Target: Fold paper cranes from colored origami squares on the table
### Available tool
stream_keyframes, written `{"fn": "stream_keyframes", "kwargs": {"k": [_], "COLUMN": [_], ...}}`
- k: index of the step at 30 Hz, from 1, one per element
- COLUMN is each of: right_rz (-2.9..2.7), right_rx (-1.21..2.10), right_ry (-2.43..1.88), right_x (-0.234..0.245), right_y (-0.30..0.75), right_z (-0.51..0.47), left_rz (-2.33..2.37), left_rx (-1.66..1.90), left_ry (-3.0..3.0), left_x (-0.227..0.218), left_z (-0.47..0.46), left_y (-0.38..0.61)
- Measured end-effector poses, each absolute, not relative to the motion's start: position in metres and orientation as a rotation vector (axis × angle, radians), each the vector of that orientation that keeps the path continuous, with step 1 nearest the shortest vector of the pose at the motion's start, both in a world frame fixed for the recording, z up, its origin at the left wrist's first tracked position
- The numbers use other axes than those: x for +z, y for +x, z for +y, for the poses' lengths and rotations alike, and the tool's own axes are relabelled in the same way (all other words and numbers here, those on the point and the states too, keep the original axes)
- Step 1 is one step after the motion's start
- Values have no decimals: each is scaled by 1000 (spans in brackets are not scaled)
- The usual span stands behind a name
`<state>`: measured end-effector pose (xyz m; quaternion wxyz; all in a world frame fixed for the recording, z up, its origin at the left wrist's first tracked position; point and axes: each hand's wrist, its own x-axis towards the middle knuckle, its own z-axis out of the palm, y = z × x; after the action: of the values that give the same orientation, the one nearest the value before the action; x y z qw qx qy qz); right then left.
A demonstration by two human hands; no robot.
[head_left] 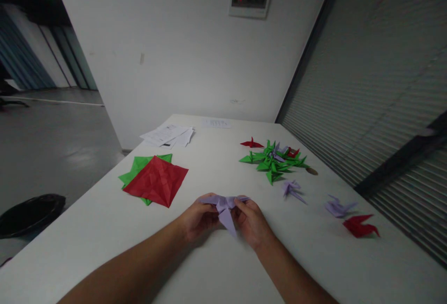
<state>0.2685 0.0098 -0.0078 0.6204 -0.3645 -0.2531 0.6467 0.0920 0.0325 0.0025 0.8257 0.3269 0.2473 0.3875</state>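
Note:
A light purple origami crane [225,205] is held just above the front of the table, its wings spread to both sides and a pointed end toward me. My left hand [199,218] grips its left wing between thumb and fingers. On the other side, my right hand [252,220] pinches the right wing close to the body. Some fingertips of both hands are hidden behind the paper. Off to the left, a creased red paper sheet [157,180] lies over creased green paper sheets [138,164].
A pile of mostly green folded cranes [274,159] lies to the right, with a red crane [252,143] beside it. Nearer are purple cranes [292,189] [338,207] and a red one [360,226]. Printed papers [167,134] lie far left; a black-lined bin [31,213] stands left of the table.

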Motion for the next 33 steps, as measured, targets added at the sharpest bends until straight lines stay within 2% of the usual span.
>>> {"fn": "stream_keyframes", "kwargs": {"k": [6,9,12,16,21,33], "right_rz": [-519,-587,-940,-1443,-1612,-1276], "right_rx": [1442,1171,835,862,742,1229], "right_ry": [-1053,-1206,-1275,-1210,-1126,-1022], "right_x": [-18,-23,-21,-11,-6,-7], "right_y": [270,271,272,269,266,270], "right_z": [11,12,9,2,2,4], "left_rz": [619,690,767,783,834,694], "left_rx": [945,1033,1123,1215,1216,1012], "left_ry": [767,766,734,763,957,1147], "left_x": [-2,-4,-5,-7,-8,-8], "left_z": [34,35,35,34,36,43], "left_y": [96,97,97,99,99,90]}}
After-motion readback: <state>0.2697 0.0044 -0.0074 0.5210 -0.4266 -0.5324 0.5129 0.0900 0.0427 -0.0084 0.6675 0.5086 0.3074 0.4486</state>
